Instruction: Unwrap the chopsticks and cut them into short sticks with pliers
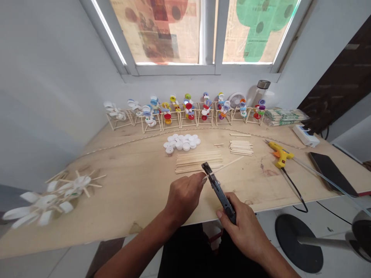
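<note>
My left hand is closed, pinching one end of a thin wooden stick. The stick slants up to the right, past the left hand's fingertips. Wrapped around a dark metal pair of pliers, my right hand is closed too. The head of the pliers meets the stick close to the left fingertips; whether its jaws are shut on the wood is too small to tell. Just beyond the hands lies a row of long wooden sticks, with a bundle of shorter sticks to its right.
White bottle caps sit behind the long sticks. Stick frames with coloured cap wheels line the wall. A yellow glue gun, a phone and a power strip are at right. White wheel pieces lie at left.
</note>
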A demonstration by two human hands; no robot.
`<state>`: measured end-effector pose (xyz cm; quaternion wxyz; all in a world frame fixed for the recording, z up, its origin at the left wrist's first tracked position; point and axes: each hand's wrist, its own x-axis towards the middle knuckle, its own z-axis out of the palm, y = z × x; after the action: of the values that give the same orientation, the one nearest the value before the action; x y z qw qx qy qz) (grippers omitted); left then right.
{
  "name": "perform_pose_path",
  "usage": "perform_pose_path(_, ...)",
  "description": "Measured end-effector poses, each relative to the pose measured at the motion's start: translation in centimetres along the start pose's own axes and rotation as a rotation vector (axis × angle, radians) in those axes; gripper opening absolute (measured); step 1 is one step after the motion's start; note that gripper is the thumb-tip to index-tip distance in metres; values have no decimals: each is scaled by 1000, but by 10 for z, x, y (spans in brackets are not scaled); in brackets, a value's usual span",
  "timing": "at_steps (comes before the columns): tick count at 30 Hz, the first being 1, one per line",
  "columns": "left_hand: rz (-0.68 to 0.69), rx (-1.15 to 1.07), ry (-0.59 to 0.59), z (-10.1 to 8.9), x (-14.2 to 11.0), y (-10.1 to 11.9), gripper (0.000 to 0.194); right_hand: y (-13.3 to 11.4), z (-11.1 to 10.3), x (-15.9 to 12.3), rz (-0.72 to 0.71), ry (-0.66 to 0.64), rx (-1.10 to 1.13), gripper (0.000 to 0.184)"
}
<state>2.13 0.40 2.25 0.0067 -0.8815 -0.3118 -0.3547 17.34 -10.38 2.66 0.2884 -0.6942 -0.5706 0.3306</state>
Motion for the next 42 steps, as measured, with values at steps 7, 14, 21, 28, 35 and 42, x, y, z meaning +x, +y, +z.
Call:
perform_pose_path(7, -92, -151, -96, -11, 2, 1, 22, 2, -1, 0, -41, 9, -91, 23)
perform_pose_path(14, -152, -284, -177, -19, 7, 1, 19, 3, 3, 2, -49, 28, -193, 17)
perform_pose_path(21, -118, -40, -69, -8, -1, 1, 21, 2, 8, 8, -15, 46, -206, 15)
perform_pose_path(28, -42, 27, -10, -4, -7, -1, 19, 1, 6, 7, -19, 15, -136, 18)
perform_pose_path(35, -111, -266, -65, -13, -1, -5, 17, 1, 3, 5, -32, 12, -124, 20)
perform_pose_path(42, -137, -314, -91, -19, 4, -5, 18, 2, 4, 5, -52, 37, -177, 23)
